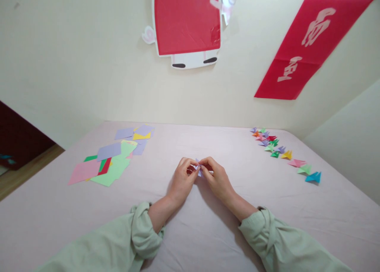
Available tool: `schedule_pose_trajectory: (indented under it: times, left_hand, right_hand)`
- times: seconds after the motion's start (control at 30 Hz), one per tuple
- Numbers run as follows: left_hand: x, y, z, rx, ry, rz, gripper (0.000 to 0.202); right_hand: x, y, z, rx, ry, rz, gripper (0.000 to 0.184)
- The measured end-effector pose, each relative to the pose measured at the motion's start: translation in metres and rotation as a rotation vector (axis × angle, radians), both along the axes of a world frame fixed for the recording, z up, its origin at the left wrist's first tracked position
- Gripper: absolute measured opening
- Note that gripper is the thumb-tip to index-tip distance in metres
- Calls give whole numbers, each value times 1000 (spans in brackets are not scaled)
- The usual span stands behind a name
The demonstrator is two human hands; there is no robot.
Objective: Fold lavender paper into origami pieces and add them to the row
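Purple paper pinched between both hands, mid-cloth

Surroundings: pale pink cloth point(166, 145) under everything, its far edge against the wall point(124, 82). Loose paper sheets point(84, 171) in an overlapping spread on the left: purple, pink, light green, plus bits of red, darker green and yellow. Folded paper pieces point(313, 178) in a slanting line on the right, several colors, blue one nearest. Both groups well apart from the hands. Only the fingers get in the way: they cover much of the purple paper.

Left hand point(183, 179): thumb and forefinger nearly together, gripping the purple paper point(200, 173). Right hand point(218, 178): same pinch, fingertips just beside the left's. Green sleeves point(268, 232) rolled up, forearms bare.

Purple paper: small, folded, pointed tip up between the hands. Exact fold hidden.

Writing: red banner point(299, 46) on the wall, upper right, tilted, pale characters; can't read them. Cartoon cutout point(187, 23), red body, black shoes, beside it.
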State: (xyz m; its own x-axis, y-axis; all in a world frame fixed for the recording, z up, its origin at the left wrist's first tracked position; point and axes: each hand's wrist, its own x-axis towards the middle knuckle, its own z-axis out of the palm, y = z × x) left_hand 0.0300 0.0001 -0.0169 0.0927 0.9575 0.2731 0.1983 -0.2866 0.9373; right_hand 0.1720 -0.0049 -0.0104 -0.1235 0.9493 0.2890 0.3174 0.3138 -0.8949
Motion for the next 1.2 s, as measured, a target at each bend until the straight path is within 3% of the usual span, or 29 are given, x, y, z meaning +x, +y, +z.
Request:
schedule_pose_trajectory:
  times: [0.4, 0.67, 0.93, 1.2]
  left_hand:
    - [-2, 3, 2, -65, -8, 29, 26]
    - [1, 2, 0, -165, -106, 66, 17]
    - [3, 0, -6, -80, -9, 70, 7]
    - [5, -7, -3, -3, 39, 9, 7]
  right_hand:
    - [-1, 0, 1, -51, 25, -9, 12]
    - [2, 6, -10, -85, 107, -67, 22]
    - [1, 6, -15, -125, 101, 10, 14]
    - [3, 5, -12, -116, 65, -43, 21]
